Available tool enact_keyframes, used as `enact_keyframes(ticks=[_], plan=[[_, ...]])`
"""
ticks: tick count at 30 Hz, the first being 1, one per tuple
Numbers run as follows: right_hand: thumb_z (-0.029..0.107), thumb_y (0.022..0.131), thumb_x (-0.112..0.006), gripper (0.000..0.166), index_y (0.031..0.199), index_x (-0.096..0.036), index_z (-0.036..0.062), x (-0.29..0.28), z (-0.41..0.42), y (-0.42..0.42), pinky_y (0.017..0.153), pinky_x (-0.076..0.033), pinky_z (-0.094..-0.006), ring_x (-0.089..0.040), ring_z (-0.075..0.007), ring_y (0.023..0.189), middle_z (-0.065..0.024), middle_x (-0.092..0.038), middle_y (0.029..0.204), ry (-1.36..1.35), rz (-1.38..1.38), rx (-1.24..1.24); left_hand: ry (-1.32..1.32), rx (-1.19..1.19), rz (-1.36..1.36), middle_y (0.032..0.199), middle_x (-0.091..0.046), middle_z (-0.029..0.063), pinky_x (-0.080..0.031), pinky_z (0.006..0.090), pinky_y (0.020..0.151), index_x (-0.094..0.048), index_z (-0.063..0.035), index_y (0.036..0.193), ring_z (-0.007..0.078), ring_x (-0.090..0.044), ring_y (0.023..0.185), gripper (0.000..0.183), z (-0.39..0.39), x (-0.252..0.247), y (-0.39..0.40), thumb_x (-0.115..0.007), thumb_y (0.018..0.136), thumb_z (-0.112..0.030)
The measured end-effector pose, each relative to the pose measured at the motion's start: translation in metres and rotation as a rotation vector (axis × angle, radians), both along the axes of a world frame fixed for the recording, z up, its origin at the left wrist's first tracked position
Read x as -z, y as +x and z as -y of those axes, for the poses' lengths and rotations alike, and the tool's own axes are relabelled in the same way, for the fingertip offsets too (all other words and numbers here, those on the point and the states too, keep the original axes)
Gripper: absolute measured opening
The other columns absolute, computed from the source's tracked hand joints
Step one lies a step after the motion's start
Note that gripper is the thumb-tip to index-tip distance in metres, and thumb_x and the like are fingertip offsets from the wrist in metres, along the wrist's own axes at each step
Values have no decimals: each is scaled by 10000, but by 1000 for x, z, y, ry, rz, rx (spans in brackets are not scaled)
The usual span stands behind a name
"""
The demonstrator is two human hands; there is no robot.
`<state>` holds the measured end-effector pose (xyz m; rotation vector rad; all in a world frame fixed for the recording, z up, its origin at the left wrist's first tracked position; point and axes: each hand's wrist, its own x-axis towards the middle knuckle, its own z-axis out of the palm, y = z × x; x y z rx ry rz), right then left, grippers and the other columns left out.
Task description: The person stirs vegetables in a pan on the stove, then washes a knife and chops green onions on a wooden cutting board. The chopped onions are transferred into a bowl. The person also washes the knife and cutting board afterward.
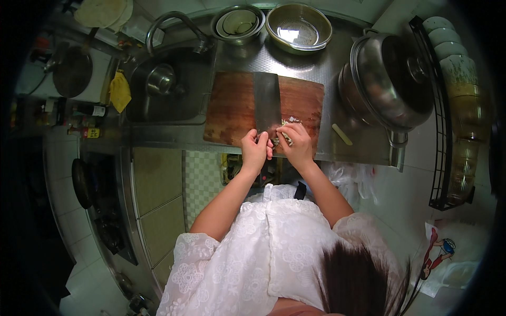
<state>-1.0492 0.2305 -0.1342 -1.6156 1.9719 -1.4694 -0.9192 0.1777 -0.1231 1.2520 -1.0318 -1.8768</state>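
Note:
A wooden cutting board (pixel 229 102) lies on the steel counter. Across it is a cleaver with a broad dark blade (pixel 267 96), its far end towards the back of the board. My left hand (pixel 255 149) is curled around the cleaver's near end, and the fingers hide most of the grip. Chopped pale and green bits (pixel 291 120) sit on the board right of the blade. With bent fingertips close together, my right hand (pixel 295 143) is at the blade's right edge, over these bits. Whether it pinches any of them is hidden.
Right of the board lie a pale green stick-shaped piece (pixel 342 134) and a large lidded steel pot (pixel 395 79). Behind stand a strainer basin (pixel 299 29) and nested bowls (pixel 238 23). At left is a sink (pixel 185 106) with a faucet (pixel 174 15) and a yellow cloth (pixel 120 91).

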Motion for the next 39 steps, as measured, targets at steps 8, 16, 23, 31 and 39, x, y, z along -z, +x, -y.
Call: enact_keyframes(ticks=[8, 16, 23, 31, 39], plan=[[13, 687, -657, 197, 879, -669, 55, 16, -9, -19, 778, -505, -388, -615, -309, 877, -117, -642, 907, 98, -107, 146, 88, 112, 22, 563, -481, 15, -343, 259, 356, -473, -53, 835, 93, -413, 386, 145, 12, -11, -3, -594, 904, -91], [-16, 688, -625, 404, 1086, -624, 54, -16, -9, -28, 949, -441, -385, -564, -329, 1082, -156, -599, 1131, 434, -66, 205, 304, 89, -118, 644, -532, 38, -374, 261, 402, -536, -61, 856, 118, -441, 427, 77, 17, -6, -8, -594, 893, -97], [-4, 638, -646, 275, 898, -670, 83, -8, 4, -36, 824, -446, -418, -602, -330, 880, -123, -663, 915, 132, -118, 223, -157, 150, 163, 572, -489, 2, -356, 251, 397, -548, -58, 775, 89, -435, 426, 138, 43, 15, 0, -608, 886, -115], [-39, 689, -645, 249, 901, -668, 90, -47, 28, -33, 821, -463, -395, -591, -297, 930, -90, -626, 951, 143, -81, 168, -853, 129, 858, 867, -591, 91, -485, 387, 695, -595, -107, 1258, 305, -606, 816, 537, 68, -12, 43, -641, 723, -84], [-48, 716, -604, 254, 948, -649, 45, -73, 162, 2, 810, -491, -397, -604, -324, 931, -130, -629, 984, -61, -56, 21, -801, -13, 826, 828, -597, 76, -507, 382, 664, -587, -65, 1252, 263, -618, 749, 463, 115, 7, 127, -644, 796, -125]])
